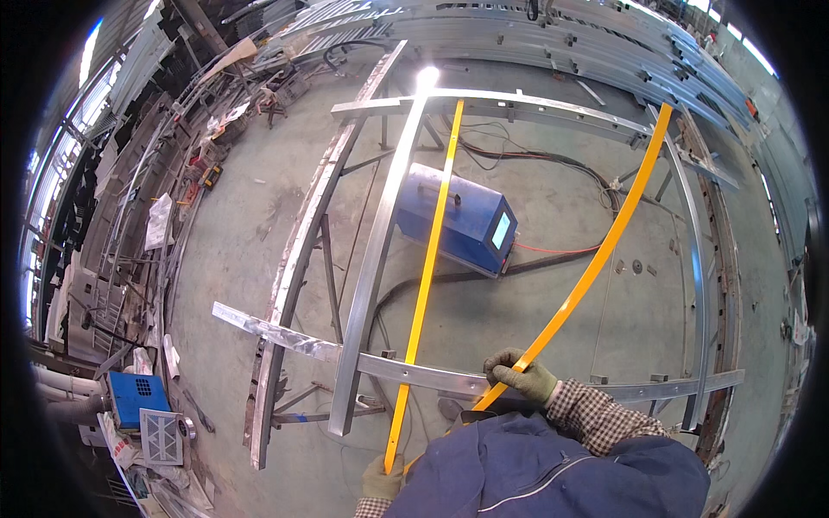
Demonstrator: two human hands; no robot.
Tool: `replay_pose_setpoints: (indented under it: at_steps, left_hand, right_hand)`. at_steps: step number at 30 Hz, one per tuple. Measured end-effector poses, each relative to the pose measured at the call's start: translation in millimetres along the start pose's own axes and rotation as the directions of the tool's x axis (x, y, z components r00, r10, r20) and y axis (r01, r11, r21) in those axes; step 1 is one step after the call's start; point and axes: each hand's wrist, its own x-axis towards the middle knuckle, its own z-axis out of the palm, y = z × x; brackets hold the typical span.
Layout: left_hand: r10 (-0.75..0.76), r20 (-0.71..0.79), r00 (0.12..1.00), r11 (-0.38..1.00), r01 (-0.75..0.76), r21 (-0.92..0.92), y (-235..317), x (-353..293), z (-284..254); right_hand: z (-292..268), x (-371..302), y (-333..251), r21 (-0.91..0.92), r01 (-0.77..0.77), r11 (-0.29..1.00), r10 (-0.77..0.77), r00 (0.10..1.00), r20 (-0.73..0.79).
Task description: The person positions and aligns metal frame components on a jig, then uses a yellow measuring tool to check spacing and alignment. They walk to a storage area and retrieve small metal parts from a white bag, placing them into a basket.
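Observation:
My left hand [382, 477], in a greenish work glove, is closed round the near end of a long narrow yellow metal strip [429, 255]. That strip runs away from me across the silver frame, its far end by the far rail [553, 110]. My right hand [523, 376], gloved too and in a checked sleeve, grips a second, wider-looking yellow strip [596, 263] near its close end. This one slants away to the right and also reaches the far rail. Both strips cross above the near silver rail [427, 376]. A thick silver tube [380, 233] lies left of them.
Below the frame stands a blue machine [458, 216] with a lit screen, with cables [561, 160] trailing on the floor. Rusty trestle beams [302, 250] support the left side. Stacked metal profiles [535, 43] fill the back. A blue box [138, 399] sits at lower left.

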Motion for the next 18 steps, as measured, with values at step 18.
replay_pose_setpoints:
  at_steps: [18]
  left_hand:
    - [-0.018,-0.001,1.0,1.0,0.018,0.025,-0.9,1.4,0.9]
  right_hand:
    - [-1.0,-0.3,-0.9,-0.026,-0.037,0.999,0.037,0.999,-0.021]
